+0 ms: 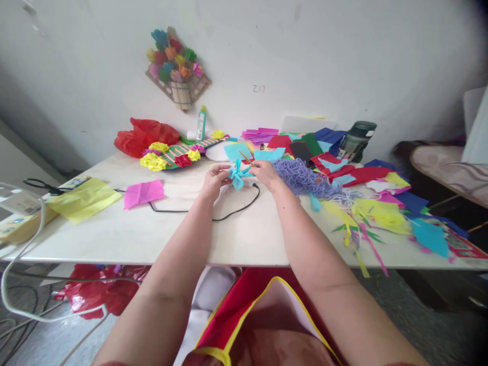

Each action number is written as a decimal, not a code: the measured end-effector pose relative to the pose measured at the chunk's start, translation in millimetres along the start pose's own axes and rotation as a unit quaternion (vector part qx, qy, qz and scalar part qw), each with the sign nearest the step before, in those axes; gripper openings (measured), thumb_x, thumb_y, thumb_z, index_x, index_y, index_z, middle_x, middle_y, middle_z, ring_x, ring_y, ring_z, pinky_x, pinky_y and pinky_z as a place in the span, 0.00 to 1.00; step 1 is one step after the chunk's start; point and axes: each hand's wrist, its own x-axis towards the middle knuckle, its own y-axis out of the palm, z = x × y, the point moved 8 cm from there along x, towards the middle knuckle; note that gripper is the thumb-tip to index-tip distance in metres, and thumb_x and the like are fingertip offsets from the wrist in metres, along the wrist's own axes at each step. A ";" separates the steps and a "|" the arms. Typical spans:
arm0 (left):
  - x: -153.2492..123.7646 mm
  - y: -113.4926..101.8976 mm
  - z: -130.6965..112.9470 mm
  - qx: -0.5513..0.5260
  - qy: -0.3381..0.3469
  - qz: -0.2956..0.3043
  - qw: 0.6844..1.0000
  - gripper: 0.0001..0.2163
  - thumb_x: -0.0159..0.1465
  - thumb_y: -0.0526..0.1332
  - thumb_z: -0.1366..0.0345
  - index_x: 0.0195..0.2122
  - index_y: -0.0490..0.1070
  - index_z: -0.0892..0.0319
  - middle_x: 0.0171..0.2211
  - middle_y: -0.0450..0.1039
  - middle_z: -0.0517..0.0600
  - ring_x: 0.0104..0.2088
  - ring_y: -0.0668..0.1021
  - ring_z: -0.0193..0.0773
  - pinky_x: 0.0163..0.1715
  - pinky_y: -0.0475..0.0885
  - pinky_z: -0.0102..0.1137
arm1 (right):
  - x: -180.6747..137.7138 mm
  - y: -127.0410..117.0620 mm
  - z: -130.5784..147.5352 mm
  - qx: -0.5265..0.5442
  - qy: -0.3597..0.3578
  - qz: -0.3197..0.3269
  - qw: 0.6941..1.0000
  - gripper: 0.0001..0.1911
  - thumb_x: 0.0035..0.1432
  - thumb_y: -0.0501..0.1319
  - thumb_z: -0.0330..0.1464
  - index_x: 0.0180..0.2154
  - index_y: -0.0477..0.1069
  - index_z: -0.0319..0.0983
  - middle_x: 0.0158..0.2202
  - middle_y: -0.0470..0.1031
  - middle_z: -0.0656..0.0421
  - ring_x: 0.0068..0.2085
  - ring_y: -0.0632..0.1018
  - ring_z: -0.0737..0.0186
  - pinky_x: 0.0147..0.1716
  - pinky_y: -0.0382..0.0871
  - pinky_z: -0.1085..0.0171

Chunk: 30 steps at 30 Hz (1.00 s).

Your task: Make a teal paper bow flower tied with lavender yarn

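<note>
Above the middle of the table, a light-blue crepe paper flower point(238, 176) is held up between my two hands. My left hand point(215, 181) is closed, its fingers pinching the flower's left side. My right hand point(267, 176) is closed on a thin wooden stick point(245, 157), whose end points up and left past the flower. Its fingertips are also at the flower's right side; whether they grip the paper too is unclear. Sheets of light-blue paper point(237, 152) lie just behind, and tangled purple yarn point(295, 177) is right of my right hand.
A black cord point(244, 207) curves beneath my hands. Pink paper point(144, 193), yellow paper point(86, 199) and a power strip point(23, 227) are left. A flower-decorated piece point(179, 155), red bag point(147, 137) and glue bottle point(201, 124) stand behind; a dark bottle point(356, 141) and paper scraps point(381, 213) lie right.
</note>
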 end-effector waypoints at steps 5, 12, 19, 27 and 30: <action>1.8 -0.8 3.2 -0.003 0.003 0.003 1.000 0.17 0.43 0.72 0.61 0.31 0.71 0.63 0.22 0.73 0.47 0.24 0.76 0.33 0.29 0.73 0.30 | 0.8 -0.8 -1.0 -0.017 0.004 -0.001 1.000 0.08 0.42 0.54 0.36 0.18 0.57 0.40 0.19 0.54 0.65 0.26 0.59 0.68 0.26 0.49 0.66; 3.3 -0.8 4.0 -0.009 0.002 0.001 1.000 0.16 0.48 0.70 0.58 0.32 0.71 0.63 0.24 0.74 0.48 0.24 0.76 0.32 0.29 0.73 0.29 | 2.8 -2.2 -3.2 -0.032 0.005 -0.010 0.999 0.08 0.42 0.54 0.37 0.19 0.58 0.40 0.19 0.55 0.65 0.27 0.60 0.67 0.26 0.50 0.67; 2.2 -0.2 5.7 0.007 -0.025 0.010 1.000 0.20 0.49 0.69 0.50 0.30 0.71 0.64 0.21 0.73 0.49 0.21 0.76 0.34 0.25 0.74 0.30 | 2.8 -2.7 -4.4 -0.040 0.008 -0.013 0.999 0.08 0.42 0.54 0.36 0.19 0.59 0.40 0.19 0.56 0.65 0.27 0.60 0.67 0.27 0.51 0.66; 0.1 1.2 3.7 0.020 -0.014 0.019 1.000 0.19 0.43 0.72 0.53 0.22 0.68 0.62 0.19 0.71 0.47 0.20 0.74 0.32 0.24 0.74 0.30 | -0.5 -1.5 1.8 -0.058 0.006 -0.002 0.998 0.07 0.42 0.54 0.36 0.20 0.63 0.39 0.19 0.59 0.64 0.28 0.62 0.66 0.28 0.52 0.66; 0.6 2.3 4.7 0.014 -0.017 0.026 0.999 0.17 0.45 0.71 0.54 0.24 0.70 0.62 0.19 0.70 0.46 0.21 0.74 0.32 0.25 0.74 0.30 | -1.2 1.3 5.0 -0.068 -0.002 0.013 0.998 0.07 0.42 0.54 0.35 0.20 0.66 0.38 0.19 0.61 0.64 0.28 0.63 0.66 0.28 0.53 0.66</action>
